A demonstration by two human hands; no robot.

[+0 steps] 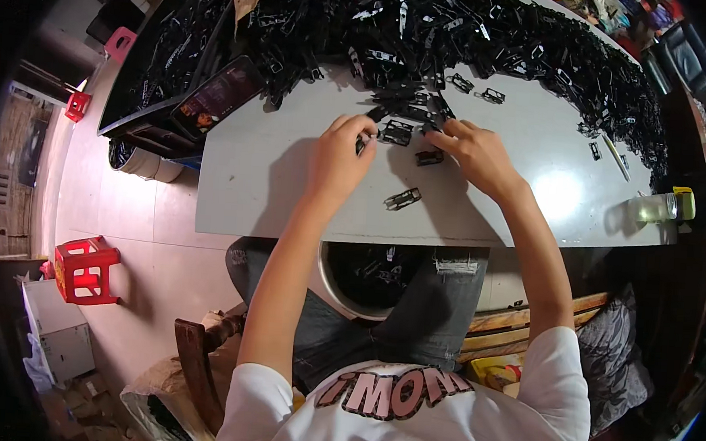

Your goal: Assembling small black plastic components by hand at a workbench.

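Note:
My left hand (pixel 346 154) is closed with its fingers curled round a small black part (pixel 361 146), mostly hidden by the fingers. Opposite it, my right hand (pixel 472 153) pinches a dark piece at its fingertips, beside the pile's near edge; its shape is hard to make out. Between the hands lies a black open-framed part (pixel 396 133) on the grey-white table. Another black part (pixel 429 157) rests just under my right fingertips. Closer to the front edge lies a single black framed part (pixel 404 198), apart from both hands.
A large heap of black parts (pixel 533 50) covers the table's far side. A propped-up phone or tablet (pixel 219 99) stands at left, a lidded jar (pixel 654 208) at right near a thin stick (pixel 616 159). Between my knees sits a basin (pixel 325 277) of black parts. A red stool (pixel 87 270) stands on the floor.

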